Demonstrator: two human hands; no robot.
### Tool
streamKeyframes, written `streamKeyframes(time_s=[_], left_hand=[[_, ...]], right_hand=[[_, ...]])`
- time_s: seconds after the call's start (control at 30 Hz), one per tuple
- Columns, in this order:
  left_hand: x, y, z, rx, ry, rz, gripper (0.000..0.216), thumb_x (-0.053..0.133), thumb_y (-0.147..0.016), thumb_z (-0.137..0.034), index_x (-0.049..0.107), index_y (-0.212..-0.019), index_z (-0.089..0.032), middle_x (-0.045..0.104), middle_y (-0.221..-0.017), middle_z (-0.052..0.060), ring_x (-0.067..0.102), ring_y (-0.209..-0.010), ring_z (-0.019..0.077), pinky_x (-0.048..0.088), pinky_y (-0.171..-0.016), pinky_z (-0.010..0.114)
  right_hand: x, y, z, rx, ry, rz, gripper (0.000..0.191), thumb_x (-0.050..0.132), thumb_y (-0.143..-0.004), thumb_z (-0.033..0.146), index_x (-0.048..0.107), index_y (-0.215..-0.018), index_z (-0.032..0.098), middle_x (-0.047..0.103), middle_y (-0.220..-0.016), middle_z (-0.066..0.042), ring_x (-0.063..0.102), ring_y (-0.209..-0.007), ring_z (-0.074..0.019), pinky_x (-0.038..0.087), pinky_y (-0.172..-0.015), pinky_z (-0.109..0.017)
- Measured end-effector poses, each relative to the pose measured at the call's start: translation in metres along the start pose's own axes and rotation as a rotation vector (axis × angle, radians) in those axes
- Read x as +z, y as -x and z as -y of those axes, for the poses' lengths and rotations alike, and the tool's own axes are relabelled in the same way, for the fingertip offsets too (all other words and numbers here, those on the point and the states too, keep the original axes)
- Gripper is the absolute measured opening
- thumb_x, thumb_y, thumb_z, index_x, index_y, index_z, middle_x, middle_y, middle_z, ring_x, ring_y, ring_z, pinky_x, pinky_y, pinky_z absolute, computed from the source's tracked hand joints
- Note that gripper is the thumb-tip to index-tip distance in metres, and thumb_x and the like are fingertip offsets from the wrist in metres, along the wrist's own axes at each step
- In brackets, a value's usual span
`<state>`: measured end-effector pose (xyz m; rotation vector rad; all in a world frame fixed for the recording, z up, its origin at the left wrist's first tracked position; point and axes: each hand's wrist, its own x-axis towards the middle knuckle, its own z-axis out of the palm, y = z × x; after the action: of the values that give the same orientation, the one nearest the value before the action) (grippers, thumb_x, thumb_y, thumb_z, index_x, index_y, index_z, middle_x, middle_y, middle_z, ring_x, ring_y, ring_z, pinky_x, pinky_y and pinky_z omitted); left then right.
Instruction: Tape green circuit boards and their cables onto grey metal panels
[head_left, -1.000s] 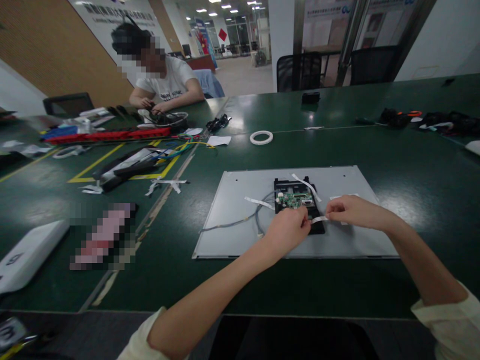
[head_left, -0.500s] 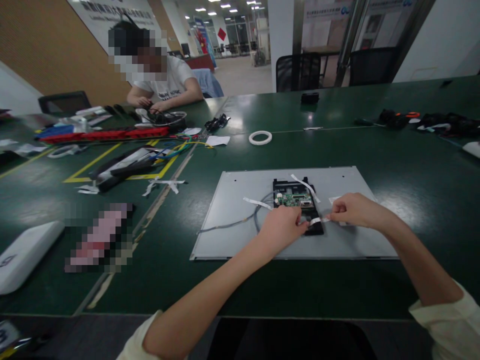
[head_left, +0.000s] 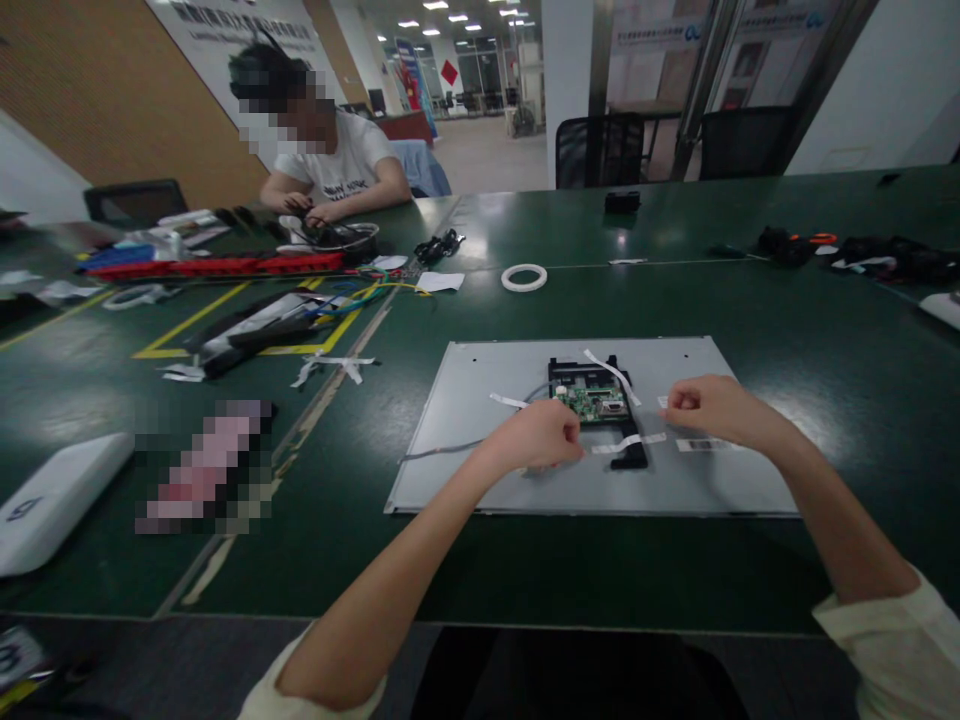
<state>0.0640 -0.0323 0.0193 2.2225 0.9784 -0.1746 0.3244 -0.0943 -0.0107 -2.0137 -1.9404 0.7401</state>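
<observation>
A flat grey panel [head_left: 442,480] lies on the green table with a black bracket [head_left: 628,458] and a green circuit board [head_left: 592,404] on it. My left hand [head_left: 536,435] is closed at the bracket's left, its fingertips pinching the left end of a white tape strip [head_left: 626,444] that crosses the bracket's lower part. Right of the bracket, my right hand [head_left: 712,408] hovers with curled fingers, apart from the strip's free end; nothing shows in them. Another tape strip [head_left: 611,374] crosses the board's top, and a third [head_left: 508,401] lies at the left by a grey cable [head_left: 442,452].
A white tape roll [head_left: 524,278] lies behind the panel. To the left are a pixelated pink object [head_left: 210,465], a white case [head_left: 60,505] and a black device with wires [head_left: 255,330]. Across the table a person [head_left: 337,165] handles dark cables. Black items [head_left: 784,243] lie far right.
My left hand has moved left, drawing the tape strip's left end across the bracket. My right hand has come off the strip's right end and lifted slightly.
</observation>
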Motion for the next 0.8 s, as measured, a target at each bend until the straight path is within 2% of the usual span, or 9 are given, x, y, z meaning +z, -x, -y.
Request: streamKeyframes(time_s=[0.07,0.17,0.23,0.27,0.37,0.47,0.67,0.8], left_hand=[[-0.016,0.004,0.008,-0.032,0.061,-0.047,0.026,0.051,-0.077,-0.037,0.061,-0.072,-0.014,0.056,-0.054,0.001,0.047,-0.044,0.0101,0.035,-0.049,0.024],[-0.041,0.008,0.033,-0.152,-0.027,-0.353,0.027,0.046,-0.081,-0.037,0.060,-0.078,-0.014,0.058,-0.060,0.003,0.050,-0.050,0.0111,0.036,-0.052,0.025],[-0.052,0.008,0.056,-0.301,-0.163,-0.553,0.024,0.048,-0.080,-0.035,0.060,-0.083,-0.015,0.063,-0.073,0.007,0.055,-0.061,0.0146,0.037,-0.057,0.027],[-0.055,0.008,0.067,-0.361,-0.219,-0.599,0.023,0.051,-0.078,-0.035,0.060,-0.086,-0.015,0.064,-0.081,0.009,0.056,-0.067,0.0172,0.038,-0.059,0.028],[-0.055,0.004,0.090,-0.384,-0.268,-0.489,0.029,0.056,-0.074,-0.039,0.060,-0.090,-0.016,0.063,-0.088,0.010,0.057,-0.077,0.0214,0.040,-0.064,0.030],[-0.050,-0.001,0.095,-0.309,-0.266,-0.464,0.030,0.056,-0.074,-0.038,0.061,-0.092,-0.015,0.062,-0.091,0.010,0.058,-0.084,0.0216,0.043,-0.071,0.030],[-0.045,-0.006,0.082,0.080,-0.227,-0.372,0.028,0.052,-0.077,-0.031,0.065,-0.097,-0.015,0.061,-0.094,0.009,0.055,-0.092,0.0193,0.041,-0.085,0.030],[-0.046,-0.005,0.082,0.183,-0.220,-0.272,0.025,0.057,-0.074,-0.032,0.067,-0.090,-0.016,0.061,-0.096,0.008,0.053,-0.096,0.0204,0.038,-0.089,0.033]], right_hand=[[0.003,-0.001,0.007,-0.042,0.007,-0.152,0.026,0.053,-0.080,0.041,0.062,-0.072,0.018,0.059,-0.064,0.000,0.053,-0.058,-0.0114,0.035,-0.055,-0.024],[0.009,-0.001,0.020,-0.157,0.036,-0.343,0.023,0.051,-0.084,0.038,0.062,-0.076,0.019,0.060,-0.069,0.000,0.054,-0.064,-0.0122,0.038,-0.059,-0.025],[0.015,-0.001,0.029,-0.303,0.050,-0.407,0.020,0.048,-0.087,0.033,0.062,-0.083,0.019,0.061,-0.079,-0.002,0.055,-0.075,-0.0138,0.042,-0.067,-0.027],[0.018,0.000,0.033,-0.388,0.055,-0.418,0.020,0.048,-0.088,0.032,0.063,-0.088,0.019,0.062,-0.086,-0.003,0.055,-0.082,-0.0147,0.043,-0.073,-0.029],[0.029,0.003,0.045,-0.622,0.079,-0.368,0.024,0.051,-0.087,0.032,0.061,-0.106,0.020,0.057,-0.111,-0.005,0.048,-0.106,-0.0178,0.040,-0.092,-0.036],[0.039,0.006,0.057,-0.756,0.123,-0.280,0.034,0.053,-0.086,0.033,0.056,-0.118,0.022,0.048,-0.127,-0.005,0.037,-0.122,-0.0201,0.034,-0.102,-0.041],[0.049,0.007,0.066,-0.801,0.148,-0.223,0.032,0.050,-0.087,0.031,0.057,-0.117,0.022,0.045,-0.131,-0.005,0.030,-0.129,-0.0205,0.031,-0.106,-0.043],[0.051,0.006,0.064,-0.791,0.153,-0.206,0.030,0.050,-0.087,0.030,0.058,-0.116,0.022,0.046,-0.130,-0.006,0.030,-0.129,-0.0213,0.032,-0.105,-0.045]])
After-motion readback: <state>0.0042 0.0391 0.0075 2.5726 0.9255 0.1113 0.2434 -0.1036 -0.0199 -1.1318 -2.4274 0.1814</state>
